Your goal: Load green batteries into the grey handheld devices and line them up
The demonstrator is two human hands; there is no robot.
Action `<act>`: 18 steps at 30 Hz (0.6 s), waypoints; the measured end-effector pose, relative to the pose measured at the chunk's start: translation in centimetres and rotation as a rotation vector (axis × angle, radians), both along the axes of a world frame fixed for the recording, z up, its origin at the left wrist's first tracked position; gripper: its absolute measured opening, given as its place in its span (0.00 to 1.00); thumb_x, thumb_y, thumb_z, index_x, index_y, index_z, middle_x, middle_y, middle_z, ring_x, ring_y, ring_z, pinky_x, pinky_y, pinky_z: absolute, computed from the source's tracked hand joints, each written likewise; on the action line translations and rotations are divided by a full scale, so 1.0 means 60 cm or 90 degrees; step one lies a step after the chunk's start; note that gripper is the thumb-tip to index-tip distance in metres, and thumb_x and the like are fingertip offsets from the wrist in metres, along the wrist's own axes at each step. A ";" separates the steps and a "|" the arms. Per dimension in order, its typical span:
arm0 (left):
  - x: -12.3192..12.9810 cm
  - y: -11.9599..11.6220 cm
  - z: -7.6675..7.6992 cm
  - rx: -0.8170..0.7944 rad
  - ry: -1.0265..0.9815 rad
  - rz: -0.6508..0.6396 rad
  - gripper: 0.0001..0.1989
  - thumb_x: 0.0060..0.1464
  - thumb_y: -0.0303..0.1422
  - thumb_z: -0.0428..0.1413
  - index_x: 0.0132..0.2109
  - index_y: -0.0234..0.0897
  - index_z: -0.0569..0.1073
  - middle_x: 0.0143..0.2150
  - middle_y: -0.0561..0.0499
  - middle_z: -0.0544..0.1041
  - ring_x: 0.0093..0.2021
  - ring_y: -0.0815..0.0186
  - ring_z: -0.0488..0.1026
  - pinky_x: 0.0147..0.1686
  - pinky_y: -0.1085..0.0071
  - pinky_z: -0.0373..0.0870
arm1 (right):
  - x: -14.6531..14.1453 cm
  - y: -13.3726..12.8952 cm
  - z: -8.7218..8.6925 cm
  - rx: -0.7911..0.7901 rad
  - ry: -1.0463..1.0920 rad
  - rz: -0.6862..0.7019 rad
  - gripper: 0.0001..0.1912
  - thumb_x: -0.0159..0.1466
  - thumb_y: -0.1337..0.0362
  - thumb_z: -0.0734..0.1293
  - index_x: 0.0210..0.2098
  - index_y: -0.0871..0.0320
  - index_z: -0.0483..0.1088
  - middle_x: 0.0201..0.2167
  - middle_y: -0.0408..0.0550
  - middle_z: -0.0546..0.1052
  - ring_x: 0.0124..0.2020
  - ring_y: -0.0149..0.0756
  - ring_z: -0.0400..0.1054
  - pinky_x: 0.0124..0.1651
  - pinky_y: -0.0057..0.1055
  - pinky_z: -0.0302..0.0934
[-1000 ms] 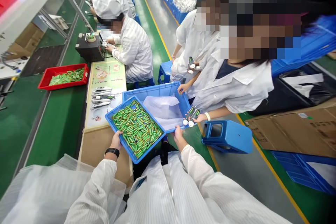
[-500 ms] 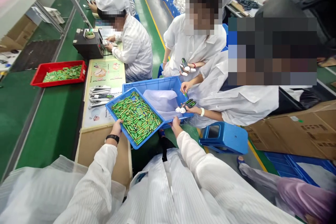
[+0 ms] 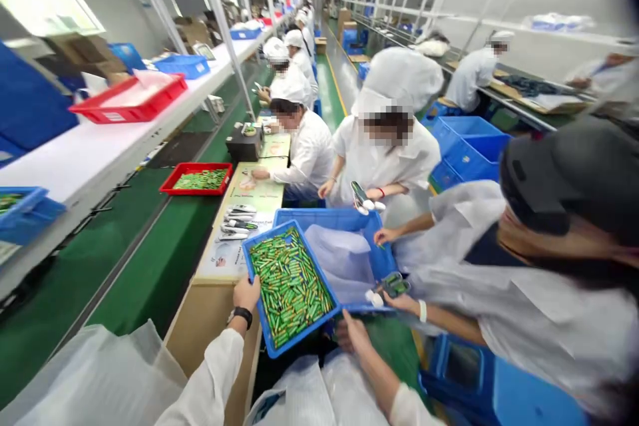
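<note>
A blue tray [image 3: 307, 333] full of green batteries with gold-coloured ends [image 3: 292, 279] tilts in front of me. My left hand [image 3: 247, 294], wearing a black wristband, grips its left side, fingers over the rim. My right hand [image 3: 355, 333] is below the tray's right corner, fingers apart and somewhat blurred; it appears off the rim, though contact at the corner is hard to judge. Beside and partly beneath the tray is a larger blue bin [image 3: 319, 214] with a whitish sheet [image 3: 339, 253] inside. At its right, a co-worker holds a dark-and-white device [image 3: 395, 284] with an open compartment.
On the left bench, white-and-dark devices [image 3: 239, 223] lie on a printed mat [image 3: 219, 266]. A red tray [image 3: 197, 190] of green batteries sits on the green conveyor [image 3: 124, 279]. Co-workers stand and sit ahead and right. A blue stool [image 3: 459, 366] is low at right.
The view has tipped up, showing more of the hall. My right hand has dropped slightly away from the tray's corner and its fingers have loosened. My left hand still grips the tray.
</note>
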State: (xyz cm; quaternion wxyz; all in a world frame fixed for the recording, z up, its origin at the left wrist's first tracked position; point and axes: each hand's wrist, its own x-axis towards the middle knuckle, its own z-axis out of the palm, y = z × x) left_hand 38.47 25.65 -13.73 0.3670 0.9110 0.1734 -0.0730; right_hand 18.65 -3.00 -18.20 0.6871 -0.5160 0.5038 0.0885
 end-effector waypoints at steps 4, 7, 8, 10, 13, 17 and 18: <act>-0.011 -0.004 -0.005 0.033 0.001 0.004 0.07 0.56 0.38 0.54 0.32 0.42 0.72 0.33 0.44 0.79 0.37 0.53 0.76 0.38 0.65 0.65 | 0.020 -0.006 -0.026 -0.339 -0.145 0.268 0.20 0.55 0.40 0.67 0.23 0.49 0.65 0.21 0.46 0.74 0.25 0.44 0.70 0.31 0.37 0.63; -0.014 -0.009 0.002 0.036 -0.014 -0.008 0.06 0.57 0.37 0.53 0.36 0.42 0.74 0.36 0.44 0.80 0.37 0.55 0.76 0.37 0.66 0.66 | 0.086 -0.023 -0.028 -0.428 -0.133 0.352 0.19 0.52 0.41 0.71 0.24 0.47 0.66 0.22 0.48 0.74 0.27 0.48 0.70 0.33 0.39 0.61; -0.013 -0.012 0.007 0.039 -0.018 -0.008 0.06 0.56 0.36 0.54 0.36 0.42 0.73 0.36 0.44 0.80 0.37 0.55 0.76 0.36 0.67 0.65 | 0.108 -0.028 -0.021 -0.430 -0.142 0.374 0.18 0.52 0.43 0.71 0.23 0.48 0.66 0.22 0.48 0.74 0.27 0.48 0.70 0.33 0.39 0.60; -0.012 -0.019 0.019 0.046 -0.020 -0.001 0.05 0.56 0.35 0.54 0.34 0.41 0.72 0.35 0.44 0.79 0.36 0.56 0.75 0.36 0.67 0.65 | 0.139 -0.034 0.001 -0.410 -0.178 0.395 0.16 0.52 0.47 0.72 0.22 0.49 0.67 0.22 0.48 0.73 0.27 0.46 0.68 0.35 0.37 0.59; -0.007 -0.028 0.026 0.055 -0.012 0.015 0.07 0.58 0.35 0.52 0.34 0.40 0.72 0.35 0.44 0.78 0.39 0.56 0.74 0.40 0.67 0.64 | 0.152 -0.026 0.037 -0.365 -0.190 0.339 0.14 0.52 0.54 0.73 0.21 0.51 0.66 0.19 0.43 0.68 0.26 0.39 0.62 0.36 0.32 0.57; -0.003 -0.018 -0.001 0.042 -0.010 0.016 0.12 0.61 0.39 0.50 0.41 0.38 0.74 0.42 0.42 0.77 0.45 0.55 0.72 0.47 0.65 0.64 | 0.132 0.006 0.039 -0.347 -0.140 0.324 0.16 0.54 0.56 0.73 0.20 0.53 0.63 0.18 0.39 0.62 0.25 0.34 0.55 0.36 0.29 0.54; -0.006 -0.014 -0.003 0.041 -0.019 0.014 0.13 0.61 0.39 0.50 0.45 0.38 0.74 0.45 0.40 0.77 0.47 0.53 0.72 0.48 0.64 0.64 | 0.124 0.010 0.036 -0.358 -0.134 0.339 0.17 0.55 0.56 0.73 0.20 0.53 0.62 0.17 0.39 0.61 0.24 0.34 0.54 0.35 0.29 0.53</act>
